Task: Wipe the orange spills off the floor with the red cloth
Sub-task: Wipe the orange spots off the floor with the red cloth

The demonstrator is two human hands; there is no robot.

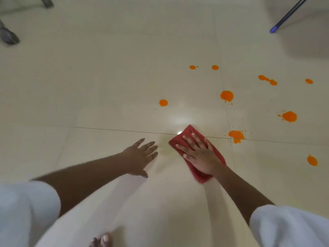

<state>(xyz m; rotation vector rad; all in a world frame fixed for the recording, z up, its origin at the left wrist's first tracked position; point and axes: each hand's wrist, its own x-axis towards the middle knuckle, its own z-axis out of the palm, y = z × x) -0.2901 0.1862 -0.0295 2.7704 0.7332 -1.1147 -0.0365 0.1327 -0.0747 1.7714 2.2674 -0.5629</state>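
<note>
The red cloth (191,132) lies folded on the cream tiled floor (106,77), across a tile joint. My right hand (197,154) presses flat on it with fingers spread. My left hand (140,155) hovers or rests open on the floor just left of the cloth, fingers straight. Several orange spills dot the floor to the right and beyond: one splat (236,135) right of the cloth, a round one (163,102) ahead, a larger one (226,95), another (289,116), and one (312,160) at the far right.
Grey chair or stand feet (8,37) stand at the far left, another (47,1) at the top. A blue pole tip (275,28) touches the floor at the top right. My toes (104,240) show at the bottom.
</note>
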